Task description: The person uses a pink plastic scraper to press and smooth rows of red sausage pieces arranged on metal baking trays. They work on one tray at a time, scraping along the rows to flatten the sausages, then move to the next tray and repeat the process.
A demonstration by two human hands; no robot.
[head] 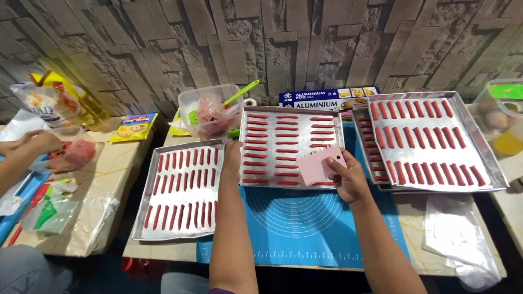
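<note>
Behind trays: long blue foil box | right hand grip pinching pink scraper | left hand grip: cannot tell

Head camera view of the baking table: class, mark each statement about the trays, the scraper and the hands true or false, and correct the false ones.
1. The right hand holds a pink plastic toothed scraper. True.
2. The left hand rests at the edge of the middle metal tray of red strips. True.
3. The blue silicone mat lies on top of the trays. False: it lies on the table under them.
4. The clear plastic tub with a green-handled tool stands on the right tray. False: it stands behind the left metal tray.
5. Every tray is bare. False: all hold rows of red strips.
</note>
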